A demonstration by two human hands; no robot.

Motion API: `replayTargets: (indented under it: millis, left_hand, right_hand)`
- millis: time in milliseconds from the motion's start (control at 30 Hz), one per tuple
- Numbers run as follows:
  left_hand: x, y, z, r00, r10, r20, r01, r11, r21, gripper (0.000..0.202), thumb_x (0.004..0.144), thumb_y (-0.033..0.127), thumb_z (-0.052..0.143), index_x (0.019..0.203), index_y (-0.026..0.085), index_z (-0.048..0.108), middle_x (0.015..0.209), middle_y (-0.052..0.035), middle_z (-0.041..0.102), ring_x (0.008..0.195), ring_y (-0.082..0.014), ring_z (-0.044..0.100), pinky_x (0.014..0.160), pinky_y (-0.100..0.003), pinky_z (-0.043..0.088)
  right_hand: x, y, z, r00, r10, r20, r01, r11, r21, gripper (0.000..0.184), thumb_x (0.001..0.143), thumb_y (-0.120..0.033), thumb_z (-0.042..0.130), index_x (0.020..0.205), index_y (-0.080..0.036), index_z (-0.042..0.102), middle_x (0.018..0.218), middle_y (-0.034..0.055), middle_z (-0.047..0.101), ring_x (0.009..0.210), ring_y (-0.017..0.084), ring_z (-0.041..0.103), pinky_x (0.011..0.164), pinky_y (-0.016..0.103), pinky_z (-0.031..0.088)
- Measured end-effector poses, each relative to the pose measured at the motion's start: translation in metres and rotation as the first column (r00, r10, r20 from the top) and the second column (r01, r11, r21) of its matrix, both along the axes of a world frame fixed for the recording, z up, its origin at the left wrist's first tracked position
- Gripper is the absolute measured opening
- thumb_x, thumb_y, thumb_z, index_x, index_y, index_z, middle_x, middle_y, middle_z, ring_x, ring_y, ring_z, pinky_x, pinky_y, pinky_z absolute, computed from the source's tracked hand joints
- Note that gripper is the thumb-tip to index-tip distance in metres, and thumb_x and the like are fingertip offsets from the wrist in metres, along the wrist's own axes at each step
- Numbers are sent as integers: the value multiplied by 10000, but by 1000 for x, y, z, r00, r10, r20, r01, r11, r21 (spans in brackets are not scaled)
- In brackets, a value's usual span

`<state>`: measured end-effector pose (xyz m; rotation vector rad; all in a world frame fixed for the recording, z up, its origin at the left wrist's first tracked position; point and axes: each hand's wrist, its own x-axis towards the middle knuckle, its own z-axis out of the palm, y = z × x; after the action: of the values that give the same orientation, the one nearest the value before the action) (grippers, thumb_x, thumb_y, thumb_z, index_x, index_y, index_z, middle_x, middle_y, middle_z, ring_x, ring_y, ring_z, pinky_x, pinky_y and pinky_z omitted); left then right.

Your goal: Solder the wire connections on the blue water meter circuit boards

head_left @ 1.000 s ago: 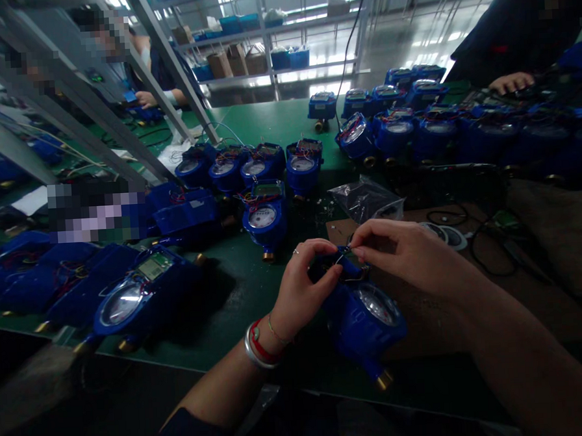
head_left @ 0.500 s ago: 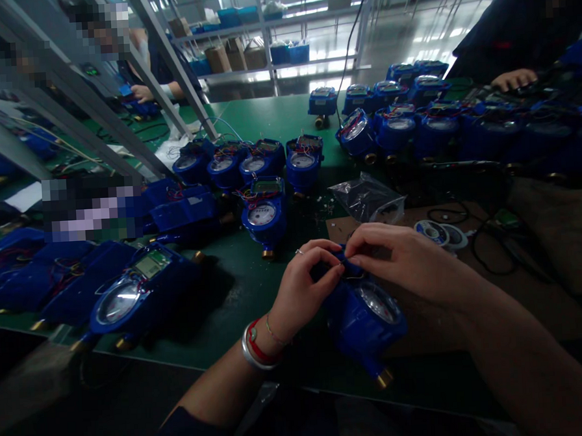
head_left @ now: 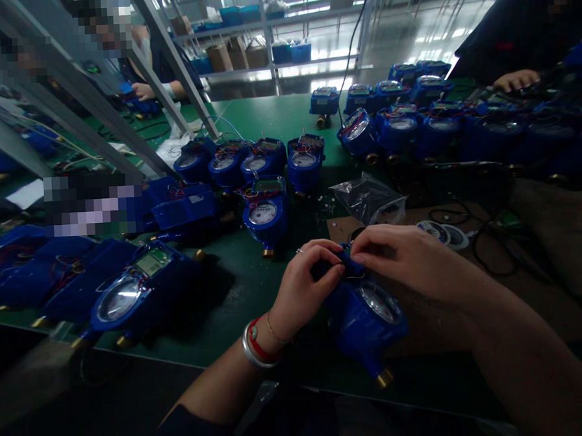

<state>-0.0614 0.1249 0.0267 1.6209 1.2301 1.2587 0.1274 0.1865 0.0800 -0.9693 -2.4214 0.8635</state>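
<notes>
A blue water meter (head_left: 367,321) with a round glass dial and a brass end fitting lies on the green table (head_left: 227,312) near its front edge. My left hand (head_left: 302,286) grips the meter's upper housing from the left, a ring on one finger and bracelets at the wrist. My right hand (head_left: 410,260) comes in from the right and pinches thin wires at the top of the same meter. The fingertips of both hands meet over the open top, which they mostly hide.
Several more blue meters stand in rows at mid-table (head_left: 264,213) and far right (head_left: 398,128), with a larger one front left (head_left: 129,295). A clear plastic bag (head_left: 368,201), tape rolls (head_left: 441,233) and black cables lie right. Co-workers' hands (head_left: 513,79) work nearby. A slanted metal frame (head_left: 166,62) stands left.
My right hand's fingers have shifted slightly down onto the meter's top; the left hand keeps its grip. The meter stays where it was.
</notes>
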Motion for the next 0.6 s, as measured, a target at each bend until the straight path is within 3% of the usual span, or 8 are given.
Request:
replayTargets:
  millis: [200,367,500,600]
  left_hand:
    - [0,-2,-1,1000,-2,24,0,999,53,182,866,166,641,1041,197,599,1112,-58,618,1079,-192,566,968,-349,437]
    - [0,-3,-1,1000,19,9,-19,998,60,18,885,209,626,896,194,623,919,-22,638,924,-169,584,1015,-367,405]
    - [0,-2,0,1000,14,-27,-12,999,49,37,880,179,609,871,206,632,853,2,637,880,-161,584,1087,-402,343]
    - [0,-2,0,999,21,-47,-19,999,40,72,881,169,590,905,214,640,875,-3,645,902,-170,583,1060,-396,366]
  right_hand:
    - [-6,-5,-4,999,32,-40,-30,998,60,61,899,-160,621,868,-205,648,834,-38,639,775,103,588,700,221,412]
    - [-8,-7,-4,997,47,-61,-40,993,108,64,925,-185,604,870,-193,637,842,-23,634,790,115,586,711,231,411]
    - [-7,-4,-7,998,48,-27,-44,991,128,81,941,-185,573,875,-182,620,855,-4,631,806,133,590,723,251,410]
    - [-7,-5,-8,999,38,8,-39,991,125,95,951,-196,550,877,-177,608,859,13,634,799,148,594,711,265,415]
